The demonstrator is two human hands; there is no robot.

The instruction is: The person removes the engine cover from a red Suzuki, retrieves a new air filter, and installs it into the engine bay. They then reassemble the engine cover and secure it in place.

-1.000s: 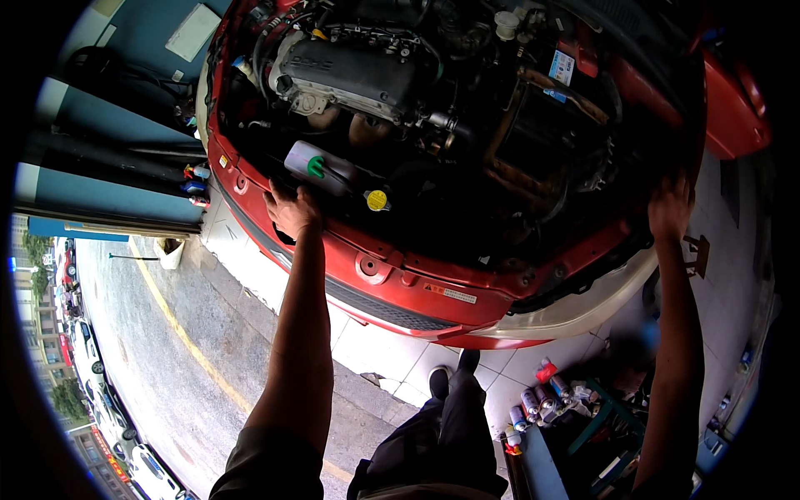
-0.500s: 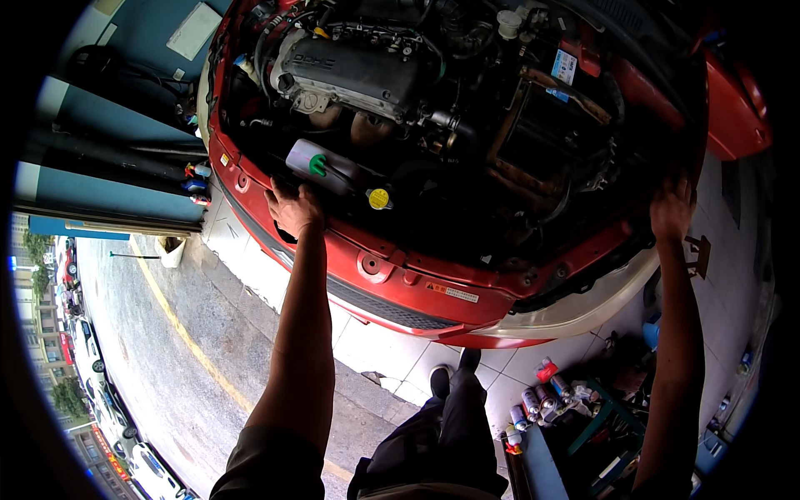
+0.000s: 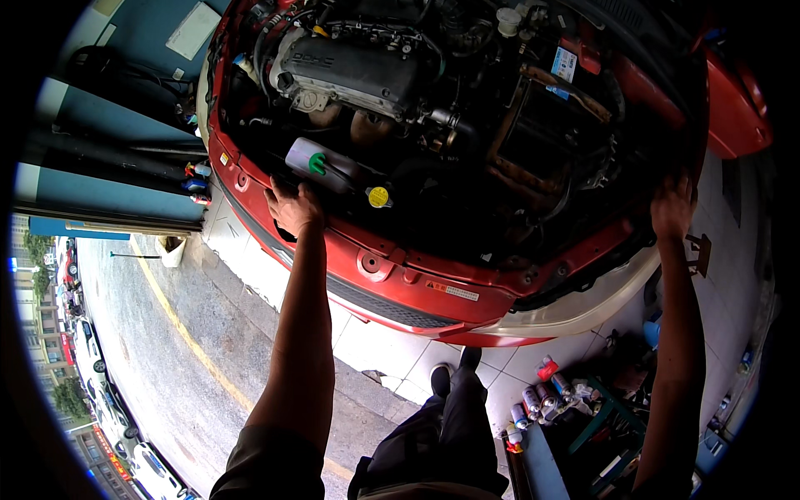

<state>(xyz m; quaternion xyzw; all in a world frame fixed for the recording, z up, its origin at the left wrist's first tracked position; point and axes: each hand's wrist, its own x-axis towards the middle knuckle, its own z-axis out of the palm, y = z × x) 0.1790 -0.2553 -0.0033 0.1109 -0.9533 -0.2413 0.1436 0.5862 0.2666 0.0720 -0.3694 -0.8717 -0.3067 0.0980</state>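
Left hand: we see the left hand (image 3: 295, 210) palm down on the red front panel (image 3: 396, 283) of a car, fingers parted and thumb apart, pinching nothing that we can see.
Right hand: we see the right hand (image 3: 672, 210) at the car's front corner, by the outer end of the pale headlight (image 3: 575, 310); its fingertips fade into shadow, so we cannot tell whether they lie spread or curl around the edge.
Car: it stands before us, engine bay exposed, the dark engine cover (image 3: 350, 75) at upper left.
Near the left hand: a whitish tank (image 3: 300, 156) with a green cap (image 3: 317, 164), and a yellow cap (image 3: 379, 197) farther right.
Floor: spray cans (image 3: 546, 398) cluster on pale tiles (image 3: 367, 350).
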